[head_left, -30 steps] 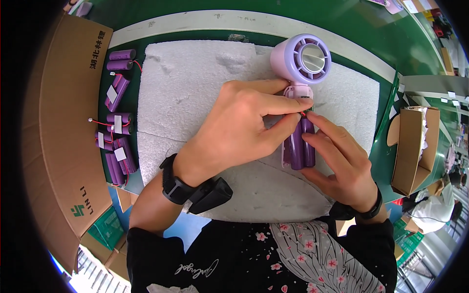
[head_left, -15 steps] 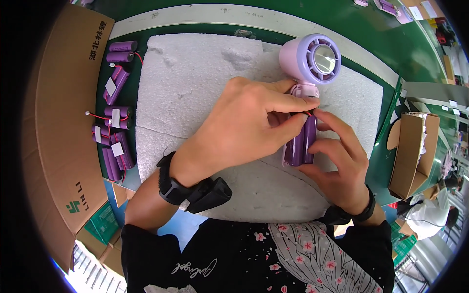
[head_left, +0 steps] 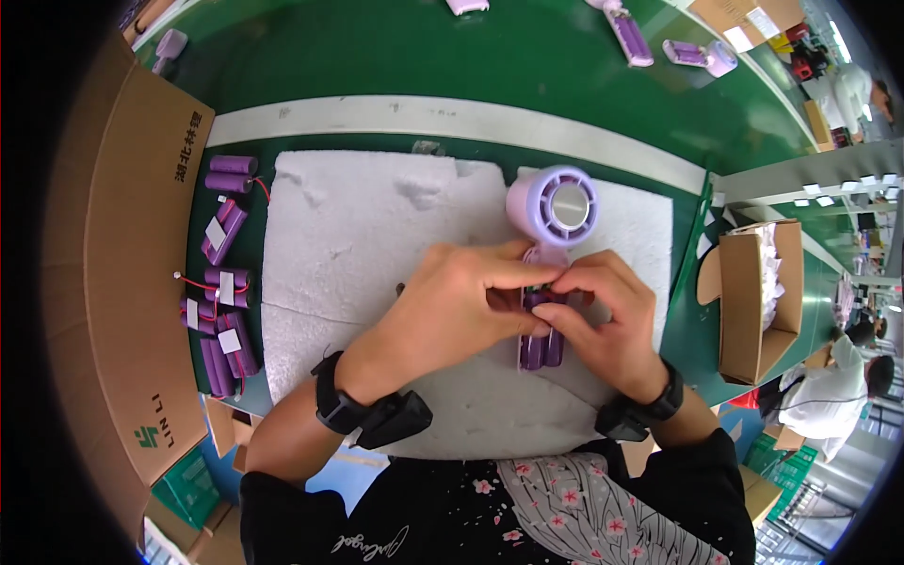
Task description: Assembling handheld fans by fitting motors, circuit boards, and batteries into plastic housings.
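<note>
A lilac handheld fan [head_left: 533,205] lies on the white foam sheet, its round head away from me and its handle opened up. Inside the handle sits a purple battery pack [head_left: 541,350], its lower end showing. My left hand [head_left: 452,297] is closed on the top of the handle, just below the fan head, thumb and forefinger pinched together. Opposite it, my right hand [head_left: 610,325] is closed with its fingertips at the upper end of the battery pack. The fingers of both hands nearly meet and hide what the right one pinches.
Several purple battery packs [head_left: 232,344] with red wires lie left of the foam sheet [head_left: 367,217], beside a large cardboard box [head_left: 132,273]. At right stands an open carton [head_left: 739,306] with white filling. More fan parts [head_left: 629,36] lie across the green table [head_left: 358,56]; a person in white [head_left: 829,400] is at far right.
My right hand's fingers have moved from the side of the battery pack up to its upper end, beside the left fingertips. The view has shifted, showing more of the far table.
</note>
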{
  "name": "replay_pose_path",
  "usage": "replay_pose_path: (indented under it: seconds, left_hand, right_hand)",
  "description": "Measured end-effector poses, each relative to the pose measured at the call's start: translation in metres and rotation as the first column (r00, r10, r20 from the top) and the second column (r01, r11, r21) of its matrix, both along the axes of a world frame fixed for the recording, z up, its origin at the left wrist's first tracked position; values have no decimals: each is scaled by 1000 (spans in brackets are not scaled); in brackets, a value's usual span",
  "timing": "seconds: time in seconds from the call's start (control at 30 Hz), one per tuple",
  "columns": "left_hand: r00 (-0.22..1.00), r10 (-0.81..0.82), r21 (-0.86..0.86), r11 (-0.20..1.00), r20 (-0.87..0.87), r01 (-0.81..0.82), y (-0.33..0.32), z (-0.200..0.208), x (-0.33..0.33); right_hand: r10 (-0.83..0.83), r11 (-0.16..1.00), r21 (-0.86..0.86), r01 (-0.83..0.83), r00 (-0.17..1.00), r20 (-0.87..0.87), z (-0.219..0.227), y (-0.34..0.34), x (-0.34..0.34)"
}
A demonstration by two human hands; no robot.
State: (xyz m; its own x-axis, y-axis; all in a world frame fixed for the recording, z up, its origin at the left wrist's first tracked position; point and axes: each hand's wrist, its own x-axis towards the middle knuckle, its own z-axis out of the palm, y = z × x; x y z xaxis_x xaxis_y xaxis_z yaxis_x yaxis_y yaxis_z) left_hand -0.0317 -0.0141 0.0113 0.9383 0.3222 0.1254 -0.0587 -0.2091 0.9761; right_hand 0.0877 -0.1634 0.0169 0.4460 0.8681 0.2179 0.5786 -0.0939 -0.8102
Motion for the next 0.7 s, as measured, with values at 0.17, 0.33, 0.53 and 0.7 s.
replay_pose_path:
  seconds: [0.17, 0.33, 0.53, 0.7]
  left_hand:
    - [991, -91, 44, 994, -96, 95, -1, 3, 3]
    - [995, -85, 73, 993, -61, 89, -2, -10, 2]
    - [992, -114, 31, 993, -58, 116, 0, -6, -1]
    - [999, 18, 67, 998, 37, -20, -7, -3, 7]
  right_hand:
    - [26, 999, -40, -28, 998, -50, 1, -3, 4]
    - [194, 973, -147, -178, 975, 107, 10, -10, 11]
    - [339, 932, -254, -257, 864, 371, 32, -22, -6]
    - [351, 922, -325, -212, 814, 464, 33, -22, 4]
